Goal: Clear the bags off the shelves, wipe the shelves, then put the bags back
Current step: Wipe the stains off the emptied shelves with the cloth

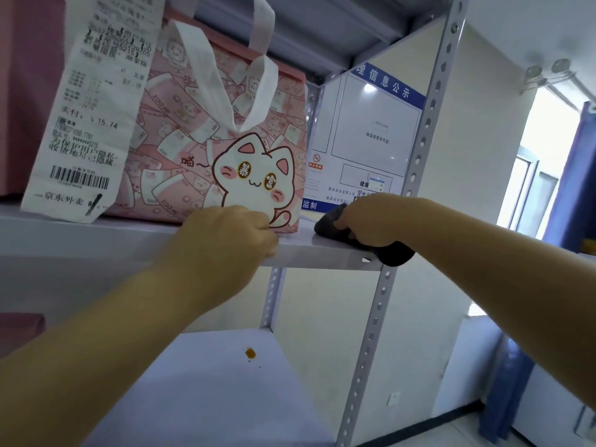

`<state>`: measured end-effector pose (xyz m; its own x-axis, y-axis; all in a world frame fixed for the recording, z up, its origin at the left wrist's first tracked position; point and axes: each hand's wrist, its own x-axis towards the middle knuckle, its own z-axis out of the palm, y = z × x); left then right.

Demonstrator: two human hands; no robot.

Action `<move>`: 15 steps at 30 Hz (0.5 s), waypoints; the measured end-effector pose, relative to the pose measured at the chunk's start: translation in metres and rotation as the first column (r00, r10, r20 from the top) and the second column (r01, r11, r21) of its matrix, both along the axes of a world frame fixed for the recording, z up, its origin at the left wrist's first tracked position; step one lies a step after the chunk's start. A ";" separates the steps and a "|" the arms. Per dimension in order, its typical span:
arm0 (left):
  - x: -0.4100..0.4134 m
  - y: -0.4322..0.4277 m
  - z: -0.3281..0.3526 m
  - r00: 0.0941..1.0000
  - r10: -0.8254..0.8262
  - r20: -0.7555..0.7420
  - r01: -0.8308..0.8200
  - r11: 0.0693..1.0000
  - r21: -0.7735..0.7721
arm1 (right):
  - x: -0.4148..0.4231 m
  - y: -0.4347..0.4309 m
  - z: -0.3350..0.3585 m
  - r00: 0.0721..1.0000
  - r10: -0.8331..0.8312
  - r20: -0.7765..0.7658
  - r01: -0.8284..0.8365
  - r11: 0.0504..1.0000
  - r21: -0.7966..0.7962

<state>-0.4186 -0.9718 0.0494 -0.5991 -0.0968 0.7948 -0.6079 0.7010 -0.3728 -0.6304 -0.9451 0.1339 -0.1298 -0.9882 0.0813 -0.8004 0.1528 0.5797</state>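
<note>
A pink bag (pixel 200 130) printed with a white cat and banknotes stands on the upper shelf (pixel 135 243), white handles drooping over its front. A long white receipt (pixel 93 108) hangs down its left side. My left hand (pixel 225 237) rests at the shelf's front edge, fingers curled against the bag's lower right corner; whether it grips the bag is unclear. My right hand (pixel 374 221) presses a dark cloth (pixel 332 224) onto the right end of the same shelf, part of the cloth hanging over the edge.
A lower shelf (pixel 209 388) carries a small orange stain (pixel 250 353). Perforated grey uprights (pixel 416 175) frame the rack on the right. A blue-and-white notice board (pixel 364 130) hangs on the wall behind. Another pink bag (pixel 22 91) sits at far left.
</note>
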 end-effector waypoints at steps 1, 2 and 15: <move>0.002 -0.001 -0.002 1.000 0.021 0.005 -0.021 1.000 -0.005 | -0.004 0.001 0.002 0.999 0.047 -0.004 -0.047 0.999 0.004; 0.002 -0.002 -0.003 1.000 0.026 0.009 -0.027 1.000 0.016 | -0.006 0.005 0.002 0.997 0.071 -0.036 -0.070 0.997 0.013; 0.001 -0.005 -0.009 1.000 0.014 -0.007 -0.014 1.000 -0.028 | -0.001 -0.006 -0.003 0.997 -0.071 0.041 0.073 0.996 -0.044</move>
